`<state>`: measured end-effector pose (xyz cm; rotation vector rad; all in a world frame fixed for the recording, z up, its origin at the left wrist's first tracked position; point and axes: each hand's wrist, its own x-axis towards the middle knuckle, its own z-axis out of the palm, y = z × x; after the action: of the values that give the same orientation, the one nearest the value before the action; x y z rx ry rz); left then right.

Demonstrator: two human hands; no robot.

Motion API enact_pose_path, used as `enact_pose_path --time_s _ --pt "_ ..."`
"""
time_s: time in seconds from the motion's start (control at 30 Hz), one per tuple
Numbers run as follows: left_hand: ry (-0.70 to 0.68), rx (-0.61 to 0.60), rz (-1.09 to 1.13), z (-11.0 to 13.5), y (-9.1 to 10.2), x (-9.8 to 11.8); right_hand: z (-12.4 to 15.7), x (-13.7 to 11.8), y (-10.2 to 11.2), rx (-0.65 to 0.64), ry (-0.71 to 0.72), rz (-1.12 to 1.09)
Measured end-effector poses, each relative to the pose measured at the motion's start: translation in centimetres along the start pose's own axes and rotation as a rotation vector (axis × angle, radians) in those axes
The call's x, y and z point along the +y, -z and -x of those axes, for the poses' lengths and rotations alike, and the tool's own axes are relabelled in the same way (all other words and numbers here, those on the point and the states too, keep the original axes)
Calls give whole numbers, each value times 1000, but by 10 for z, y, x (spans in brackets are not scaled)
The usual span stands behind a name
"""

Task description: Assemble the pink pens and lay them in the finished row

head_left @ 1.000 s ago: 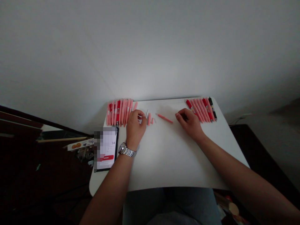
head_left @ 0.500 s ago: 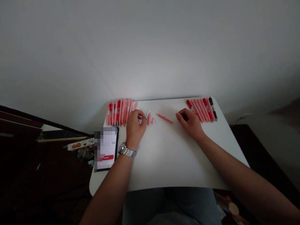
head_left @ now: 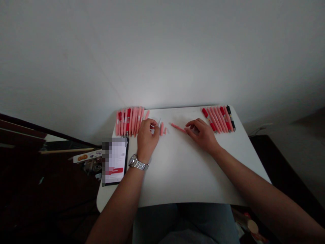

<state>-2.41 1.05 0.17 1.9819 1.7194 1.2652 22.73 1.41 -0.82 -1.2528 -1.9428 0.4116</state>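
Note:
On the white table [head_left: 175, 169], a pink pen [head_left: 177, 127] lies slanted in the middle. The thumb and fingertips of my right hand [head_left: 203, 135] are closed at the pen's near right end. My left hand [head_left: 147, 137], with a metal watch on the wrist, has thumb and forefinger curled together; what sits between them is too small to make out. Just right of its fingertips are a thin silver piece [head_left: 159, 122], a short pink pen part [head_left: 161, 128] and a small pink piece [head_left: 165, 130].
At the back left stands a row of pink and red pens [head_left: 129, 122]. Another row of pink, red and black pens [head_left: 219, 119] lies at the back right. A phone [head_left: 119, 162] with a lit screen rests by the left edge. A wall [head_left: 172, 61] rises behind the table.
My right hand has moved left, and its fingertips now meet the end of the pink pen. My left hand has stayed almost still. The phone's number went from 34 to 35.

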Motion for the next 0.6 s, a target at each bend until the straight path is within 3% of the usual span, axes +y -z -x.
enact_pose_path --time_s 0.6 --pt "-134 -45 4 4 -3 9 -1 2 -4 -94 23 103"
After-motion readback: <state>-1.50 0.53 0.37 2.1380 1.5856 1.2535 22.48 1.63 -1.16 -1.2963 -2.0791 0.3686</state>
